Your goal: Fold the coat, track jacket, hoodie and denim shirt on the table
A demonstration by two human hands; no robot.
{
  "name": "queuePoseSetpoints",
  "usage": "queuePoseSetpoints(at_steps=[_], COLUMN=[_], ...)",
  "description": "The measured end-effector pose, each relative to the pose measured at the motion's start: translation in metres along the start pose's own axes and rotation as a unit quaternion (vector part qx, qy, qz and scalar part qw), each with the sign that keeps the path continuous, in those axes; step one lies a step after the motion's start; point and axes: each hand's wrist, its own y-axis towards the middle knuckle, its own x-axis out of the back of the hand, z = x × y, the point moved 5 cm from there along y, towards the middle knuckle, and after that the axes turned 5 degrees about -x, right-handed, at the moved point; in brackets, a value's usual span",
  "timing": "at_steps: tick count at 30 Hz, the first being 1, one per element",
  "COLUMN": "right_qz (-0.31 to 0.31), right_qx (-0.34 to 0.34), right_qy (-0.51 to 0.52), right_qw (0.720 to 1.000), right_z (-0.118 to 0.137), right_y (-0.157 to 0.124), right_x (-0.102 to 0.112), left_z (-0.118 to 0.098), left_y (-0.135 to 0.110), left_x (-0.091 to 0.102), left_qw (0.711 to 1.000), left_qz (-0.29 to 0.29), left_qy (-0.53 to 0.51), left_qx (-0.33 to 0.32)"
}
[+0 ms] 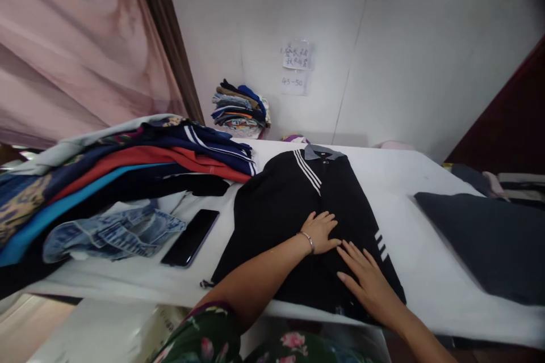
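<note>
A black jacket (pixel 272 204) with a grey collar and white stripes lies spread on the white table, its collar toward the wall. My left hand (pixel 320 232), with a bracelet at the wrist, rests flat on the middle of the jacket, fingers stretched out. Just right of it and nearer to me, my right hand (pixel 364 278) lies on the jacket's lower right part with its fingers extended. Neither hand grips the cloth. The jacket's sleeves are not clearly visible.
A phone (pixel 191 238) and denim jeans (pixel 119 229) lie left of the jacket. Beyond them is a heap of clothes (pixel 140 159). Folded garments (pixel 240 105) are stacked by the wall. At the right lies a dark flat panel (pixel 485 244) on the white table (pixel 395 181).
</note>
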Motion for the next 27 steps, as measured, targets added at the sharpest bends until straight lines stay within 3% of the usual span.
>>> queuePoseSetpoints(at_steps=[4, 9, 11, 16, 19, 24, 27], right_qz=[0.040, -0.074, -0.081, -0.022, -0.015, -0.089, -0.090], right_qx=[-0.014, -0.037, -0.060, -0.079, -0.082, -0.084, -0.119], right_qy=[0.034, -0.006, -0.058, -0.126, -0.120, -0.127, -0.128], right_qw=[0.999, 0.997, 0.993, 0.989, 0.989, 0.984, 0.980], right_z=[-0.004, -0.017, -0.024, -0.036, -0.036, -0.032, -0.041], right_y=[0.005, 0.032, 0.043, 0.048, 0.053, 0.106, 0.148], right_x=[0.011, 0.040, 0.038, 0.015, 0.023, 0.063, 0.067], left_z=[0.020, 0.026, 0.025, 0.025, 0.024, 0.024, 0.024], left_y=[0.000, 0.000, 0.000, -0.001, 0.000, 0.001, 0.000], left_x=[0.008, 0.009, 0.009, 0.007, 0.007, 0.008, 0.007], left_qw=[0.999, 0.998, 0.998, 0.998, 0.998, 0.998, 0.998], left_qz=[-0.012, -0.017, -0.021, -0.028, -0.031, -0.028, -0.026], left_qy=[-0.005, -0.010, -0.009, -0.008, -0.004, 0.003, 0.002], left_qx=[0.043, 0.055, 0.056, 0.056, 0.053, 0.056, 0.057])
